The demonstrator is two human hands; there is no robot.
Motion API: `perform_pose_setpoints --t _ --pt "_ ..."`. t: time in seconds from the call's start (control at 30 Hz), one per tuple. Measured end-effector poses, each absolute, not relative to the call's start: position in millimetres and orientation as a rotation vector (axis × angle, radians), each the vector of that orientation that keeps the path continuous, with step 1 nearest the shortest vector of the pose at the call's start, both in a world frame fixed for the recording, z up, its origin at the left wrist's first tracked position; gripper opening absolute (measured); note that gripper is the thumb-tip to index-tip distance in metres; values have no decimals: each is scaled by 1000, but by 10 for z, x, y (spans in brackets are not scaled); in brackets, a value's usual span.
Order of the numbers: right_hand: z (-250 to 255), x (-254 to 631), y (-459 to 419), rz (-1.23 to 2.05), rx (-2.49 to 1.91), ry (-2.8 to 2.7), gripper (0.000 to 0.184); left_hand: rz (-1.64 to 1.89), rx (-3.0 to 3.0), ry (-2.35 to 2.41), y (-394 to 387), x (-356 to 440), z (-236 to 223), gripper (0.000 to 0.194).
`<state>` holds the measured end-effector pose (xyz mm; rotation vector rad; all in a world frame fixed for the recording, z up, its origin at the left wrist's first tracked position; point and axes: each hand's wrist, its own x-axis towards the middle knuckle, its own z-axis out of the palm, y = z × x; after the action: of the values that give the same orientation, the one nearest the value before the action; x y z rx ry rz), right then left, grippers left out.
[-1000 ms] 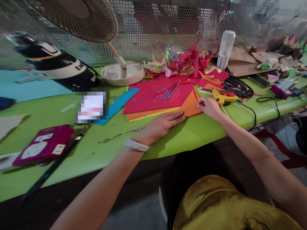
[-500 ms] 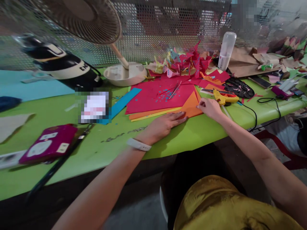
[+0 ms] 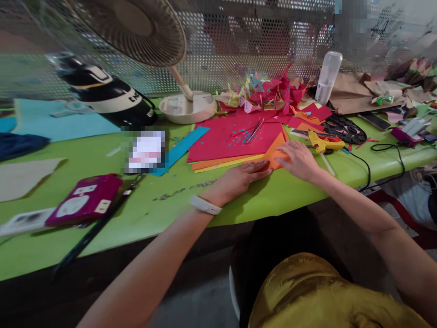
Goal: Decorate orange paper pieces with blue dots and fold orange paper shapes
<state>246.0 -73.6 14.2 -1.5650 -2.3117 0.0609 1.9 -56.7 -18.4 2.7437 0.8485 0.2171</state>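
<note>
A folded sheet of orange paper (image 3: 274,151) lies at the near right corner of a stack of coloured sheets. My left hand (image 3: 237,180) rests on its left end, fingers stretched out and pressing down, with a pale band at the wrist. Over the paper's right side is my right hand (image 3: 300,160), its fingers apart and slightly blurred; whether the fingertips touch the paper I cannot tell. Behind both hands, the red sheets (image 3: 211,141) carry small blue bits and a pair of tweezers (image 3: 256,130). Orange and yellow edges stick out beneath the red.
Right of my hands lies a yellow glue gun (image 3: 324,142) with a cord. Folded paper pieces (image 3: 269,93) are heaped behind the stack. On the left are a fan (image 3: 193,107), a black bottle (image 3: 112,98), a phone (image 3: 146,150), a blue strip (image 3: 186,148) and a purple device (image 3: 85,198).
My right hand has loosened from a pinch at the paper's right edge and spread its fingers over the paper. My left hand stays on the paper. The view has shifted slightly left.
</note>
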Motion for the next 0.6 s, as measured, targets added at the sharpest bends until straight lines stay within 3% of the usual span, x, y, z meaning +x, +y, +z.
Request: perform_pose_setpoints --t 0.17,0.6 --pt "32 2342 -1038 -118 -1443 -2558 66 231 2762 831 -518 12 -259 61" --pt "-7 2510 -1107 -37 -1529 -2606 72 209 2832 786 -515 -17 -267 73"
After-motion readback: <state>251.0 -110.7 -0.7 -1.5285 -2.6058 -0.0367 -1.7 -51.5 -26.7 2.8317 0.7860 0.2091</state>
